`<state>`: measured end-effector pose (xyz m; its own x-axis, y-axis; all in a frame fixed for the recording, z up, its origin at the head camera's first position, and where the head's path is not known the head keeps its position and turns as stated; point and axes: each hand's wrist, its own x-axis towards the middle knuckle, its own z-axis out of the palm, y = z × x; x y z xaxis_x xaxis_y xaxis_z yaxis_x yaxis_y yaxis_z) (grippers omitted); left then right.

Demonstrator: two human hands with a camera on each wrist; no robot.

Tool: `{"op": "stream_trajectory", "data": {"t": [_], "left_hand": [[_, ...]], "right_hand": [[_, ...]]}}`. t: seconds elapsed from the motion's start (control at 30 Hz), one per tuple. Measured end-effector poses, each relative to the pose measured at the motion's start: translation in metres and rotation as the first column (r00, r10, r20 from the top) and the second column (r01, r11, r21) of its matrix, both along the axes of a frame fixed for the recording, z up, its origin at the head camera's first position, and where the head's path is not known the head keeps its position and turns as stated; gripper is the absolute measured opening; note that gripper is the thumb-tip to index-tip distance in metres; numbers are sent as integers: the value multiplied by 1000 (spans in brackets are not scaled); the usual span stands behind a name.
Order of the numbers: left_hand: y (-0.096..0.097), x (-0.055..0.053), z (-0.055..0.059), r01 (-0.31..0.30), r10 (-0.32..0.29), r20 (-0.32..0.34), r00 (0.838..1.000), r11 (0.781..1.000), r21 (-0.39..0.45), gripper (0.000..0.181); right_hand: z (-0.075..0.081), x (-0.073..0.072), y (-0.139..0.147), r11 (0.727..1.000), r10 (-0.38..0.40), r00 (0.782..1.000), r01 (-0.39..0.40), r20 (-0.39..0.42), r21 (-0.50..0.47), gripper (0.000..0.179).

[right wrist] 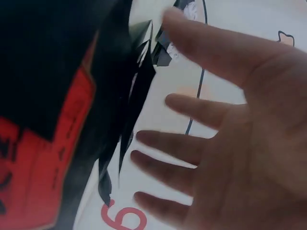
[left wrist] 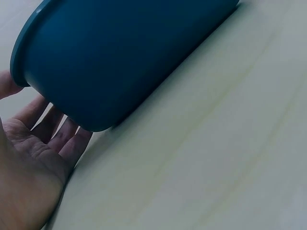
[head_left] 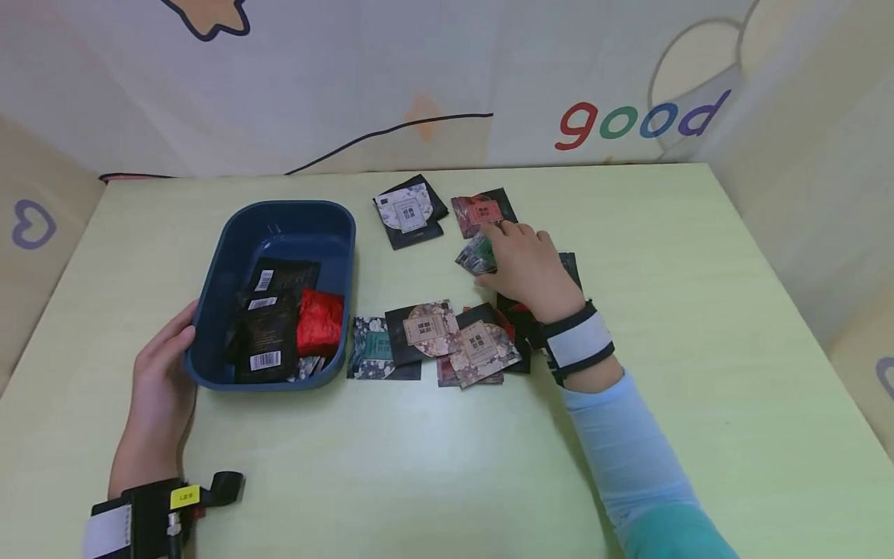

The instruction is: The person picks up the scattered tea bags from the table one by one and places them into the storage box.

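My left hand (head_left: 164,361) rests against the left side of a blue plastic bin (head_left: 282,206). In the left wrist view its extended fingers (left wrist: 74,146) meet the outer wall, with the thumb at the rim. Black packets (head_left: 265,338) with barcodes and a red packet (head_left: 320,322) lie inside the bin. Over the right-hand packets on the table is my right hand (head_left: 524,264), fingers spread and holding nothing in the right wrist view. A green-labelled packet (head_left: 475,255) shows at its fingertips, partly covered; a red-labelled packet (head_left: 482,211) lies just beyond.
White-labelled packets (head_left: 407,210) lie at the back. Nearer the front, a teal-labelled packet (head_left: 373,349) and beige-labelled packets (head_left: 482,345) overlap others right of the bin. The pale green table (head_left: 447,466) meets a printed cloth wall (head_left: 349,78) at the back.
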<state>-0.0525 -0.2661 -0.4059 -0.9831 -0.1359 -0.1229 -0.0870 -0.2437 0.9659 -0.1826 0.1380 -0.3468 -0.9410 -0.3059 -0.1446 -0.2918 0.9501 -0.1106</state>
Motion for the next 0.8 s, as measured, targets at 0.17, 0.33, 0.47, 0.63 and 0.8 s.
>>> {"op": "stream_trajectory", "data": {"t": [0.17, 0.33, 0.47, 0.63, 0.8], "left_hand": [[1, -2, 1, -4, 4, -3, 1000, 1000, 8, 48], [1, -2, 2, 3, -3, -4, 1000, 1000, 8, 49], [1, -2, 2, 3, -3, -8, 1000, 1000, 2, 49], [2, -1, 2, -2, 2, -15, 1000, 1000, 17, 48], [2, -1, 2, 1, 0, -31, 1000, 1000, 29, 48]], "right_hand": [[-1, 0, 3, 999, -35, 999, 34, 36, 22, 79], [2, -1, 2, 1000, -17, 1000, 17, -4, 12, 75], [6, 1, 1, 1000, -11, 998, 9, -70, -22, 71], [13, 5, -3, 996, 7, 987, -22, -159, -92, 67], [22, 10, -11, 985, 37, 962, -81, -272, -154, 63]]}}
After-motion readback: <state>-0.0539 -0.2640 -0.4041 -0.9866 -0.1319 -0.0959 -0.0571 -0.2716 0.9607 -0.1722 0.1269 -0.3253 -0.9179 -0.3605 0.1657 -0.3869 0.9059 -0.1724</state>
